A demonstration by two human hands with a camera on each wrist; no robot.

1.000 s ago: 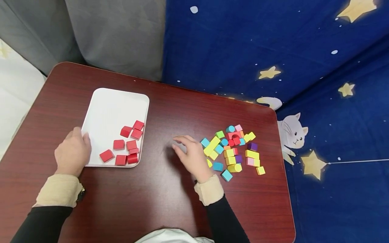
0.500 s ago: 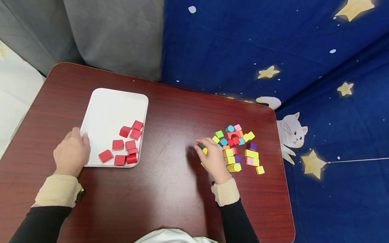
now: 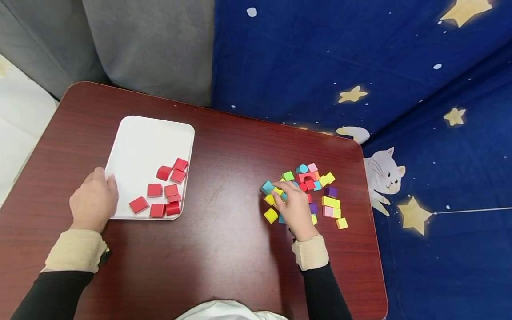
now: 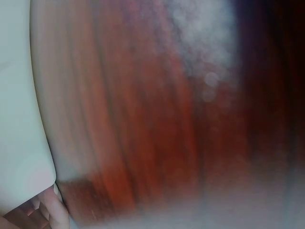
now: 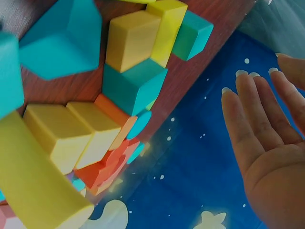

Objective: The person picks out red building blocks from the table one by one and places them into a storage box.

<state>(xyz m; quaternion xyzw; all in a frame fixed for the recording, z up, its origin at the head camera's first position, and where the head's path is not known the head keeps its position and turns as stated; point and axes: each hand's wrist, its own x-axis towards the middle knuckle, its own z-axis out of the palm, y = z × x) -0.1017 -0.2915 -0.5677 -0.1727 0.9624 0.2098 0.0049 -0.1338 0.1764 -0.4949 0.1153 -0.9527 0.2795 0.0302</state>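
Observation:
My left hand point(image 3: 94, 200) grips the near left edge of a white tray point(image 3: 150, 142), its thumb on top. In the left wrist view, curled fingers point(image 4: 53, 210) show under the tray's corner. Several red blocks point(image 3: 154, 190) lie in the tray's near right part. My right hand point(image 3: 295, 209) hovers over the left side of a cluster of coloured blocks, fingers apart and nothing between them. Its fingertips overlap a blue block point(image 3: 267, 187) and a yellow block point(image 3: 270, 199) in the head view. The right wrist view shows the fingers point(image 5: 259, 109) extended.
The cluster holds blue, green, purple, pink and yellow blocks, plus a red arch point(image 3: 306, 177) with red pieces near it. A yellow block point(image 3: 342, 223) lies at its right edge. Curtains point(image 3: 280, 58) hang just behind the brown table point(image 3: 224, 169).
My right hand has moved right, from the table between tray and cluster to over the blocks, covering some of them. The left hand and tray have stayed put.

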